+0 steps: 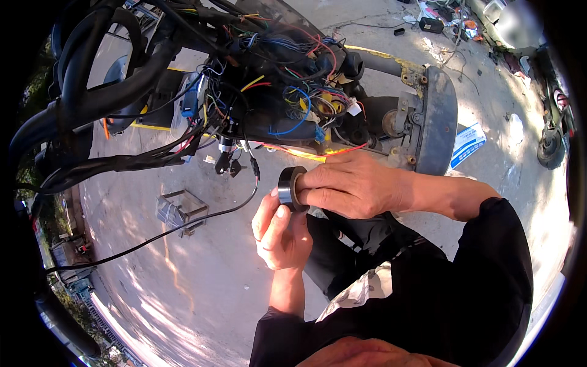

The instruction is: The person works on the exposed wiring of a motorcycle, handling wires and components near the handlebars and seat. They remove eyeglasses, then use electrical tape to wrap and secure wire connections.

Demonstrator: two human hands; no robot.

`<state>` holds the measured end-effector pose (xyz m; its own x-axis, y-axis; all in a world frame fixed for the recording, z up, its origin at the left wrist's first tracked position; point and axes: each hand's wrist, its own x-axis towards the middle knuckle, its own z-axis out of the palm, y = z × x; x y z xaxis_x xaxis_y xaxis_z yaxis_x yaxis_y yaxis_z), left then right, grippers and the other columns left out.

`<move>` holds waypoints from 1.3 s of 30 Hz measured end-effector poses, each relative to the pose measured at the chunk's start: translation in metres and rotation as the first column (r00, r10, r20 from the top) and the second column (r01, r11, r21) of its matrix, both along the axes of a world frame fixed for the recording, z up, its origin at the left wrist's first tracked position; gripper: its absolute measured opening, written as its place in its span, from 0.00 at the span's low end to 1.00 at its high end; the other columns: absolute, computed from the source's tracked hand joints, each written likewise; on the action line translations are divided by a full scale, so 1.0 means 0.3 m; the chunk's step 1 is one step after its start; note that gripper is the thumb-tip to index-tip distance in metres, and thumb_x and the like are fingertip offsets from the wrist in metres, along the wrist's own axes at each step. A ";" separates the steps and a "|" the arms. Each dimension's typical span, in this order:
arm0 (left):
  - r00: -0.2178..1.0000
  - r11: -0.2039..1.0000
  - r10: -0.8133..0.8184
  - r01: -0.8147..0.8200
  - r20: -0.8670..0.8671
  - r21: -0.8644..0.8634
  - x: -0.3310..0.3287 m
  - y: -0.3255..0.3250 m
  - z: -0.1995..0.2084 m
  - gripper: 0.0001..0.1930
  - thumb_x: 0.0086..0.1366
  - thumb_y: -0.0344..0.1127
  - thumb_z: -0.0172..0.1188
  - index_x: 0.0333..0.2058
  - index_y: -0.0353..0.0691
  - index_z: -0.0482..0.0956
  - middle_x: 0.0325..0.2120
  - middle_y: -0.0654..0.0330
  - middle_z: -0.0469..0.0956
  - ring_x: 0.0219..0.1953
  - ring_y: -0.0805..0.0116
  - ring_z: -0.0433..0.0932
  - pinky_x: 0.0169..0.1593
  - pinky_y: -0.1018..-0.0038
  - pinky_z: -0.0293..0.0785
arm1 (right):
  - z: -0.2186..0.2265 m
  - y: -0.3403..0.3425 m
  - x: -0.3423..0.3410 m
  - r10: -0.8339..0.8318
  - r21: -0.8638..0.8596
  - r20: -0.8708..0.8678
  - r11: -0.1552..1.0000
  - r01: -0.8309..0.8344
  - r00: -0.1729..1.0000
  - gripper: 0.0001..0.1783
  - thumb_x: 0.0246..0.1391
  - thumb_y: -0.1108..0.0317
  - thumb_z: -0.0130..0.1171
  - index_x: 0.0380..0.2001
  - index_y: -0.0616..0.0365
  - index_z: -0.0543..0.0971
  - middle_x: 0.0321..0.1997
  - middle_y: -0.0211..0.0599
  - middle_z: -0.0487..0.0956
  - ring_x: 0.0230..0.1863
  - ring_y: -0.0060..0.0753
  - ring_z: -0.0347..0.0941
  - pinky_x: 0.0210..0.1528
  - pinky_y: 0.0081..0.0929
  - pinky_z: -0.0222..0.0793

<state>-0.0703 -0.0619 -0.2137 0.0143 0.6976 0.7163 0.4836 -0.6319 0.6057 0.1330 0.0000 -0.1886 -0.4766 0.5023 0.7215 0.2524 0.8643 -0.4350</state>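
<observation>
A roll of black electrical tape [285,185] is between my hands, in front of the opened vehicle. My right hand [361,185] has its fingers in the roll's core and holds it from the right. Below the roll, my left hand [282,237] is closed, thumb and fingertips pinched against its lower left edge; whether a loose tape end is between them is too small to tell. Just beyond the roll, a thin black cable [255,166] with a wrapped joint hangs from the vehicle. A key switch [227,156] dangles on its wires left of that cable.
The vehicle's frame holds a tangle of coloured wires [306,101]. Black handlebar tubes [131,79] and a thick wrapped harness [116,164] reach across the left. A small metal frame [183,211] stands on the ground. A blue-and-white box [468,145] lies at right beside a black wheel [439,119].
</observation>
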 end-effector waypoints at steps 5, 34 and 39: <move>0.985 0.981 0.072 -0.098 0.155 0.165 0.037 0.021 -0.158 0.25 0.64 0.18 0.72 0.57 0.39 0.75 0.56 0.39 0.80 0.53 0.45 0.84 0.53 0.58 0.85 | -0.059 0.071 -0.012 0.086 0.205 0.091 0.973 -0.104 0.992 0.11 0.52 0.72 0.65 0.41 0.60 0.83 0.46 0.36 0.82 0.36 0.34 0.80 0.33 0.30 0.75; 0.917 0.966 0.253 -0.225 0.308 -0.125 0.218 -0.075 -0.031 0.17 0.68 0.13 0.65 0.52 0.34 0.76 0.62 0.53 0.75 0.60 0.66 0.79 0.61 0.70 0.82 | -0.133 0.072 0.008 0.233 0.046 -0.154 0.972 -0.229 0.960 0.19 0.52 0.75 0.72 0.46 0.57 0.77 0.45 0.39 0.81 0.38 0.51 0.83 0.37 0.42 0.79; 0.941 0.966 0.242 -0.211 0.238 -0.150 0.192 -0.062 -0.026 0.16 0.67 0.13 0.66 0.50 0.34 0.77 0.59 0.56 0.75 0.60 0.67 0.79 0.61 0.69 0.82 | -0.134 0.076 0.010 0.276 -0.086 -0.191 0.951 -0.296 0.942 0.17 0.54 0.74 0.72 0.45 0.59 0.77 0.45 0.41 0.81 0.40 0.53 0.83 0.38 0.43 0.78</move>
